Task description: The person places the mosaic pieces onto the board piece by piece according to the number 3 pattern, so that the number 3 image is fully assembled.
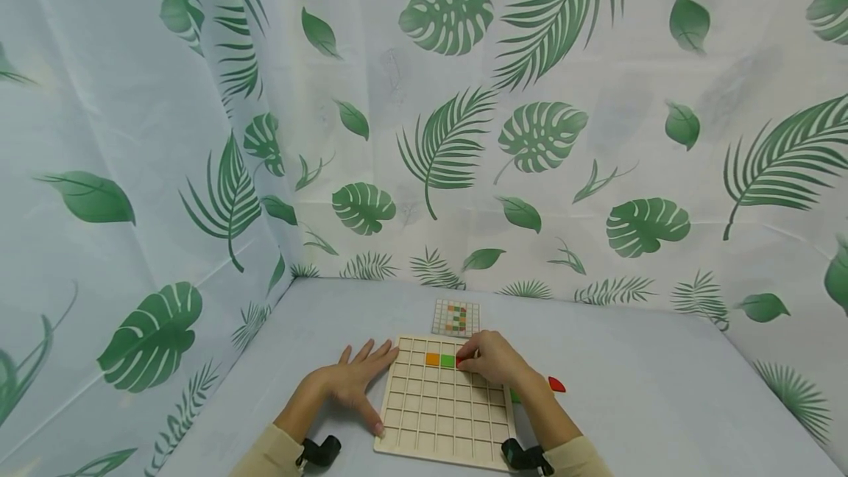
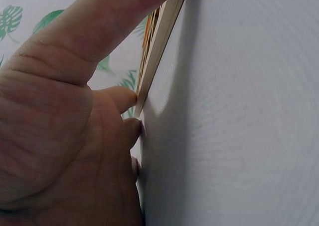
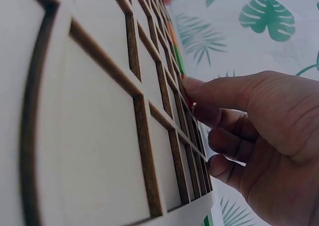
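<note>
A light wooden grid board (image 1: pixel 437 412) lies on the table before me. In its second row from the top sit an orange square tile (image 1: pixel 433 359) and, to its right, a green square tile (image 1: pixel 447 361). My right hand (image 1: pixel 493 357) pinches a red tile (image 1: pixel 458 363) between thumb and fingers, at the cell just right of the green one. In the right wrist view the red tile (image 3: pixel 189 98) is mostly covered by the fingertips, right at the board's surface. With spread fingers, my left hand (image 1: pixel 351 381) touches the board's left edge, thumb near the bottom corner.
Behind the board lies a small card (image 1: pixel 439 319) printed with a grid of coloured cells. A red quarter-round piece (image 1: pixel 556 384) lies right of my right forearm. Partly hidden by that forearm is a green piece (image 1: pixel 515 395). Leaf-patterned cloth (image 1: pixel 450 146) hangs behind the table.
</note>
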Demonstrator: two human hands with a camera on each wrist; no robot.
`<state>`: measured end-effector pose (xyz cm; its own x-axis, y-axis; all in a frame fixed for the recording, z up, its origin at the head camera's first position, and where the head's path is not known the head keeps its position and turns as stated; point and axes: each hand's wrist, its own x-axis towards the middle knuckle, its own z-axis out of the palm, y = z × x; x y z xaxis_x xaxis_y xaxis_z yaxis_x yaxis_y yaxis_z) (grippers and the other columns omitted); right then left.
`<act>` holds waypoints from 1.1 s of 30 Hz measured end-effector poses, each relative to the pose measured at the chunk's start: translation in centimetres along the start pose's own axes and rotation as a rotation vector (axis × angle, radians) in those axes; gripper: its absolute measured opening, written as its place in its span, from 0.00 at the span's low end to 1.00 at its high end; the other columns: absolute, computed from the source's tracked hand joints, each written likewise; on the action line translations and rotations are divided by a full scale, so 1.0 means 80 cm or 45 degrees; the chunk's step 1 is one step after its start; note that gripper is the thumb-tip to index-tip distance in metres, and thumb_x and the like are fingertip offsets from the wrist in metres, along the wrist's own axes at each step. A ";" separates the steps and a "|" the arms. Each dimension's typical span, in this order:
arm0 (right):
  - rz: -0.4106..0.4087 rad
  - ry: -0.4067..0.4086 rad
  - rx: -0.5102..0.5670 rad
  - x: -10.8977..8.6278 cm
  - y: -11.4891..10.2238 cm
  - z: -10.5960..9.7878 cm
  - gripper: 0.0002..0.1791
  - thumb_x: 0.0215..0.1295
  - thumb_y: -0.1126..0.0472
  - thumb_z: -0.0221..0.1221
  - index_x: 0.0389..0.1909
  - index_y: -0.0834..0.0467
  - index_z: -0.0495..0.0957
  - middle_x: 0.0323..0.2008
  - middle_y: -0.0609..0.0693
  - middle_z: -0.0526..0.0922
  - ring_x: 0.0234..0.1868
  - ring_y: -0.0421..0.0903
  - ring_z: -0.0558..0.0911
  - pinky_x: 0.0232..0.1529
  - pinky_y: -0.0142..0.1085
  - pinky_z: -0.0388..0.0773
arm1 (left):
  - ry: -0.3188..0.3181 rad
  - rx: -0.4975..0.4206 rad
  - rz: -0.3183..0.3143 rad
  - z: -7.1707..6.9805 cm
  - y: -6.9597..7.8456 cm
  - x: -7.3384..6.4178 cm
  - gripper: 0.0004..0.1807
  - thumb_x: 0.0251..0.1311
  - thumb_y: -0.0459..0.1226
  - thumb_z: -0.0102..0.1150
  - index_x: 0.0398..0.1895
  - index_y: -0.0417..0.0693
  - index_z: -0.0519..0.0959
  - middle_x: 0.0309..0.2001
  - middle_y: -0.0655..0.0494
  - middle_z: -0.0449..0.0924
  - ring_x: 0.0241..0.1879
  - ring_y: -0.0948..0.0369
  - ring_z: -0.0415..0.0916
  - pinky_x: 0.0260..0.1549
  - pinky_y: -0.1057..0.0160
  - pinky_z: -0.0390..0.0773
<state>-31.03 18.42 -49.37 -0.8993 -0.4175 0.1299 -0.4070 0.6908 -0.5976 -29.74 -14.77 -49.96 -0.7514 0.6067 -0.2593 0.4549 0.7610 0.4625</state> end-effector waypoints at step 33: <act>0.115 0.210 0.047 -0.009 0.017 -0.035 0.10 0.67 0.59 0.70 0.45 0.58 0.89 0.36 0.44 0.84 0.32 0.42 0.75 0.32 0.33 0.75 | -0.008 0.003 0.000 -0.001 -0.001 0.001 0.77 0.37 0.65 0.82 0.86 0.59 0.42 0.87 0.51 0.34 0.84 0.42 0.26 0.76 0.28 0.29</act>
<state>-31.40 21.31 -48.05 -0.9472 -0.2504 0.2001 -0.3199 0.6978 -0.6409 -29.87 -14.85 -49.95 -0.7487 0.6078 -0.2646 0.4558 0.7618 0.4604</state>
